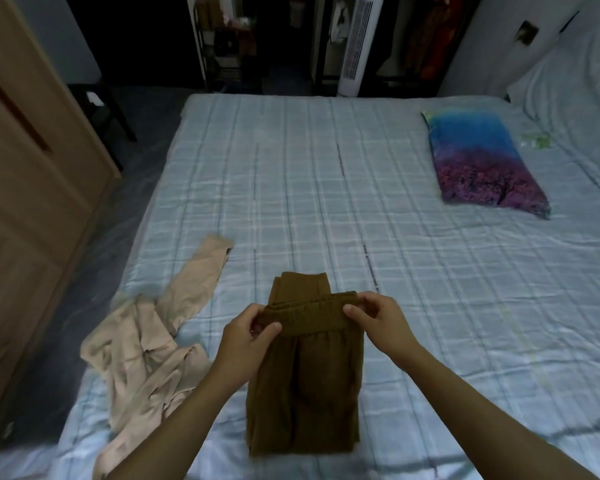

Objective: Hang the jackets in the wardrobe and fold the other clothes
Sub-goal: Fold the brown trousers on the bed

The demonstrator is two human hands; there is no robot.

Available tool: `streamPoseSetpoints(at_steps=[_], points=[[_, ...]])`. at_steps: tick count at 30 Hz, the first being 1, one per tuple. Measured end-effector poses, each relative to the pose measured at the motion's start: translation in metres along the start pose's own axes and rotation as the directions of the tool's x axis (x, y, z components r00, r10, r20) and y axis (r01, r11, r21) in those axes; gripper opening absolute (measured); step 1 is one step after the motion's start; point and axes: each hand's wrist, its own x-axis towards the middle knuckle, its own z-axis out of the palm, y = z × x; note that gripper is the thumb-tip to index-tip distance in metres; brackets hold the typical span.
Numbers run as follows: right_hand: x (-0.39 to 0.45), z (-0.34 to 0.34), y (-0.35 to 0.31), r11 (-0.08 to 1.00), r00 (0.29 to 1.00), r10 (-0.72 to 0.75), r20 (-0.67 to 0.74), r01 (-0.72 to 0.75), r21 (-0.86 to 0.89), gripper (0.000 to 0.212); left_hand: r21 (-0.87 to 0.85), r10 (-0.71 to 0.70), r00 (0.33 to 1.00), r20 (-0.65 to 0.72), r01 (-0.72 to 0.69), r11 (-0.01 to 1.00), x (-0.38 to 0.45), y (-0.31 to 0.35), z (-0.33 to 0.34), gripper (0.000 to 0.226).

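Brown trousers point(305, 382) lie lengthwise on the near part of the bed point(326, 188), partly folded, with the elastic waistband raised off the sheet. My left hand point(248, 336) pinches the waistband's left end. At the right end my right hand point(381, 322) pinches the same band. A fold of the brown cloth shows beyond the waistband. To the left lies a crumpled beige garment point(149, 344), with one long part stretching toward the far left of the bed.
A wooden wardrobe point(25, 188) stands at the left, beside the bed. A blue and purple pillow point(482, 164) lies at the far right. A white tower fan point(357, 46) and dark shelves stand past the bed's far edge.
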Motion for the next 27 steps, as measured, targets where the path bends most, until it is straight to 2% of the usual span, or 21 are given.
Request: streamPoseSetpoints(at_steps=[3, 7, 11, 15, 17, 18, 20, 21, 23, 25, 27], points=[[0.046, 0.008, 0.015, 0.998, 0.998, 0.058, 0.027, -0.059, 0.006, 0.011, 0.035, -0.03, 0.999, 0.026, 0.03, 0.999, 0.041, -0.019, 0.006, 0.01], [0.106, 0.024, 0.057, 0.991, 0.987, 0.125, 0.097, -0.128, 0.028, 0.031, 0.066, -0.077, 0.996, 0.05, 0.074, 0.995, 0.106, -0.062, 0.02, 0.011], [0.161, 0.045, 0.11, 0.98, 0.982, 0.178, 0.069, -0.183, 0.074, 0.026, 0.107, -0.09, 0.995, 0.034, 0.085, 0.991, 0.164, -0.113, 0.044, 0.014], [0.206, 0.062, 0.158, 0.979, 0.983, 0.182, 0.022, -0.184, 0.091, 0.024, 0.131, -0.113, 0.994, -0.01, 0.114, 0.985, 0.213, -0.167, 0.07, 0.007], [0.222, 0.07, 0.179, 0.972, 0.978, 0.21, -0.003, -0.208, 0.111, 0.029, 0.143, -0.088, 0.995, -0.047, 0.093, 0.985, 0.23, -0.187, 0.084, 0.011], [0.228, 0.074, 0.188, 0.97, 0.973, 0.23, -0.025, -0.227, 0.086, 0.037, 0.167, -0.07, 0.995, -0.073, 0.082, 0.983, 0.234, -0.196, 0.09, 0.016], [0.233, 0.081, 0.204, 0.967, 0.966, 0.231, -0.117, -0.241, -0.078, 0.055, 0.312, -0.035, 0.988, -0.15, 0.08, 0.947, 0.234, -0.211, 0.102, 0.033], [0.232, 0.084, 0.211, 0.961, 0.968, 0.188, -0.166, -0.216, -0.17, 0.059, 0.405, 0.004, 0.982, -0.189, 0.075, 0.911, 0.23, -0.218, 0.108, 0.04], [0.223, 0.093, 0.219, 0.95, 0.984, 0.003, -0.177, -0.058, -0.308, 0.059, 0.546, 0.137, 0.97, -0.199, -0.006, 0.838, 0.215, -0.229, 0.118, 0.046], [0.213, 0.108, 0.224, 0.867, 0.98, -0.194, -0.051, 0.147, -0.476, 0.059, 0.677, 0.257, 0.961, -0.102, -0.123, 0.726, 0.199, -0.239, 0.129, 0.049], [0.206, 0.124, 0.235, 0.693, 0.947, -0.298, 0.122, 0.303, -0.654, 0.065, 0.782, 0.23, 0.972, 0.047, -0.179, 0.597, 0.188, -0.25, 0.137, 0.059]])
